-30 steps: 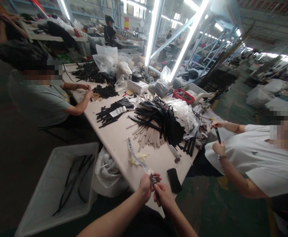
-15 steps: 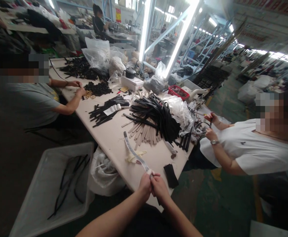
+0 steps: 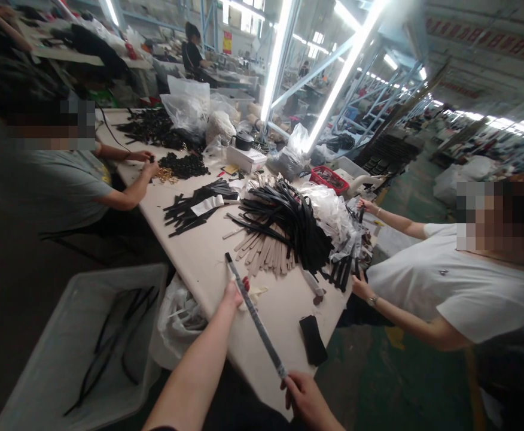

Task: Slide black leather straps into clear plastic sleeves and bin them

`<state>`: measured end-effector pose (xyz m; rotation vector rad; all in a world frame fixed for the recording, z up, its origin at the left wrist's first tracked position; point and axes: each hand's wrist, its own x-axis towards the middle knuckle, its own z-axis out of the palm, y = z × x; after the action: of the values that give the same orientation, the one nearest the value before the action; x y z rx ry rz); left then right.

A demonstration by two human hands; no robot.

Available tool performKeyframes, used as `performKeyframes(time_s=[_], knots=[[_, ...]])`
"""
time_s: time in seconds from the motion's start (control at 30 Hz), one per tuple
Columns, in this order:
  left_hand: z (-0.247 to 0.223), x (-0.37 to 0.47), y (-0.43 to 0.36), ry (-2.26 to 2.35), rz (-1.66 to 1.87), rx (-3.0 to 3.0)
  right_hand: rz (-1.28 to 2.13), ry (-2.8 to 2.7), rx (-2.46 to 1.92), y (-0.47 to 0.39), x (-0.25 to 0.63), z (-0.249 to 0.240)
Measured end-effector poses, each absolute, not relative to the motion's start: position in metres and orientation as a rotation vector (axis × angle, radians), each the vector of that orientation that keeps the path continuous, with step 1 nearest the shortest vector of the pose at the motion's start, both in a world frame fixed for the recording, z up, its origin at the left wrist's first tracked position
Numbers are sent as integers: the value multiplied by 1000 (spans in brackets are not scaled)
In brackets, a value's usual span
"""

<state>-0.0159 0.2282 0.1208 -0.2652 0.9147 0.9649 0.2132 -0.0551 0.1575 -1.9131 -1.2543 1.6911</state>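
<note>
A long dark strap with a whitish, film-like covering runs slantwise over the near part of the table. My left hand is closed around it close to its far, black end. The near end is pinched by my right hand at the table's front edge. Between the two hands the strap looks straight. A pale yellowish scrap lies just beyond my left hand, partly hidden by it. To the right, a flat black piece rests near the table's edge.
Black straps are heaped mid-table over beige strips. More black straps lie left of them. A white bin holding dark strips stands at lower left, beside a white bag. Co-workers sit left and right.
My hands have moved apart: the left forward along the strap to its far end, the right back toward me. The strap now looks straighter. The right co-worker's hands have shifted to black straps.
</note>
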Motion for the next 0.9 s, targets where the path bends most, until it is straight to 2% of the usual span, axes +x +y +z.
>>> performKeyframes(time_s=[0.1, 0.17, 0.33, 0.47, 0.6, 0.77, 0.9], knots=[[129, -10, 235, 967, 1129, -143, 1662, -1280, -2156, -47, 229, 137], [145, -2, 224, 953, 1180, -34, 1529, -1375, -2202, -13, 231, 143], [190, 23, 165, 906, 1166, 544, 1264, -1402, -1780, 140, 203, 226], [209, 33, 126, 903, 1103, 833, 1527, -1278, -1330, 226, 169, 291], [231, 31, 134, 862, 1036, 831, 1488, -1493, -1234, 238, 151, 315], [262, 22, 189, 951, 1210, 827, 1447, -1746, -1143, 226, 150, 334], [245, 26, 194, 950, 1141, 825, 1323, -1923, -1254, 230, 156, 355]])
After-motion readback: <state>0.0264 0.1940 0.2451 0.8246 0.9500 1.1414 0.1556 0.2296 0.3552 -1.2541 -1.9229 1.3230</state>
